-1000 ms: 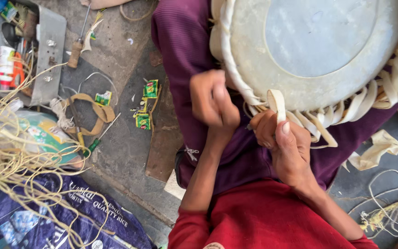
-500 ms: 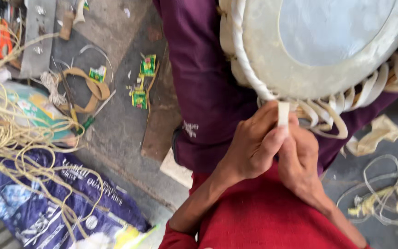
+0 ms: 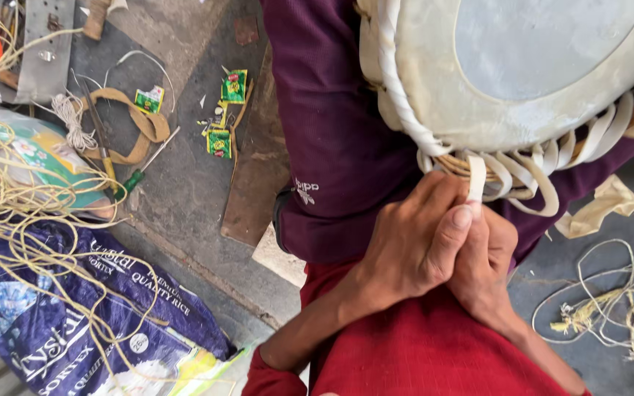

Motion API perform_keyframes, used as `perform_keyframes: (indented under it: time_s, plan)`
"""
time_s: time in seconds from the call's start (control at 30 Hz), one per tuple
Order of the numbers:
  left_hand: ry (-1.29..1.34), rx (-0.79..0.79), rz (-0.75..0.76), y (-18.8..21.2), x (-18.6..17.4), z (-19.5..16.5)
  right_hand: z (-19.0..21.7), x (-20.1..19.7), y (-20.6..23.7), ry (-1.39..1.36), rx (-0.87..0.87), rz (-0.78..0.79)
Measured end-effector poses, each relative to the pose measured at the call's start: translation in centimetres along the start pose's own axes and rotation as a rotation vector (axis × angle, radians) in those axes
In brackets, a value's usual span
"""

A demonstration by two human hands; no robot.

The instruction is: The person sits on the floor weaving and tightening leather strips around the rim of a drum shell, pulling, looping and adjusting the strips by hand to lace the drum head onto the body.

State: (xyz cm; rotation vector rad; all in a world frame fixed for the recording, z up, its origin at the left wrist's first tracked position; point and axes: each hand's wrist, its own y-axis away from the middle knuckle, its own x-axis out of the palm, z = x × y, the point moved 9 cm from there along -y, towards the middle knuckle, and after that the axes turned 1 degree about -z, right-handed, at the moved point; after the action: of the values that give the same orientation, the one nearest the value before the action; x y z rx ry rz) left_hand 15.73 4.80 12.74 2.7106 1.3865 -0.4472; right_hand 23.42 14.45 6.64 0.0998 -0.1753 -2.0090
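While both hands are closed together on one pale lacing strap (image 3: pixel 476 178), the drum (image 3: pixel 522 73) rests on the person's lap, w/ its skin face turned up toward the camera. It lies there probably so that the rim lacing is near the hands and the body can brace the pull.

The left hand (image 3: pixel 412 246) is wrapped over the right hand (image 3: pixel 482 275); its thumb presses flat on the strap end, and the fingers are curled shut around it. The right hand sits under, mostly hidden, fingers closed too, so it seems both grip the same strap. I judge that two hands are used because the strap is stiff and needs strong tension. The strap comes out from the row of pale loops (image 3: pixel 552 165) along the drum edge, approx. at the lowest point of the rim, just above the knuckles.

On the floor at left lie a tangle of yellowish cord (image 3: pixel 9 198), a blue printed sack (image 3: pixel 75 308), a tan strip (image 3: pixel 137 125), a green-handled tool (image 3: pixel 135 178) and small green packets (image 3: pixel 232 86), all within arm reach but well apart from the hands. At right is a pile of thin cord (image 3: pixel 610 308).
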Motion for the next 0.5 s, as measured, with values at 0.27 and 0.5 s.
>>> perform_keyframes:
  time_s: [0.27, 0.5]
  plan:
    - [-0.704, 0.494, -0.182, -4.2, -5.2, -1.1, 7.4, 2.6, -5.4, -0.088, -0.376, 0.147]
    - [-0.684, 0.73, -0.002, -11.3, -6.0, 1.0, 11.1, 0.9, -10.3, 0.034, -0.429, 0.016]
